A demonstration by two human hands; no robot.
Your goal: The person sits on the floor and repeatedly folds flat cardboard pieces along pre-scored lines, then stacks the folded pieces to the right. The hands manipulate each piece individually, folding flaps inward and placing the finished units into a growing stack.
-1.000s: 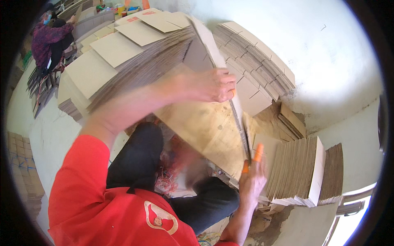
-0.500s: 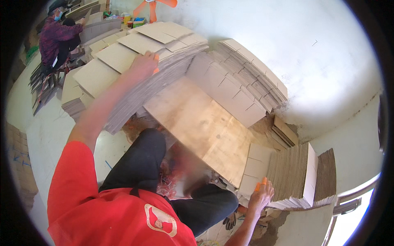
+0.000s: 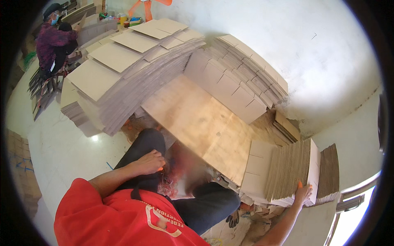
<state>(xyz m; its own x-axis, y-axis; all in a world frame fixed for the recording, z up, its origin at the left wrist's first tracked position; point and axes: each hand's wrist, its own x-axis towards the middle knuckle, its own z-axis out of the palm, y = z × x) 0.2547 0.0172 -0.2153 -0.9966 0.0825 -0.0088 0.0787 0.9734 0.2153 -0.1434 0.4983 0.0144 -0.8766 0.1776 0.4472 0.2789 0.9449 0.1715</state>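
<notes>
Head view: my left hand [image 3: 150,163] is by my leg [image 3: 147,141]; my right hand [image 3: 303,194] touches the right stack [image 3: 289,168]; I can't tell either grip.

On my feed I see a stained white wall [image 3: 328,61], a glossy pale floor [image 3: 57,151], and bright light filling a framed opening [image 3: 358,215] at lower right.

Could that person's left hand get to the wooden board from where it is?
Probably yes: the left hand is above the left leg, close to the wooden board, and nothing seems to block the way.
</notes>
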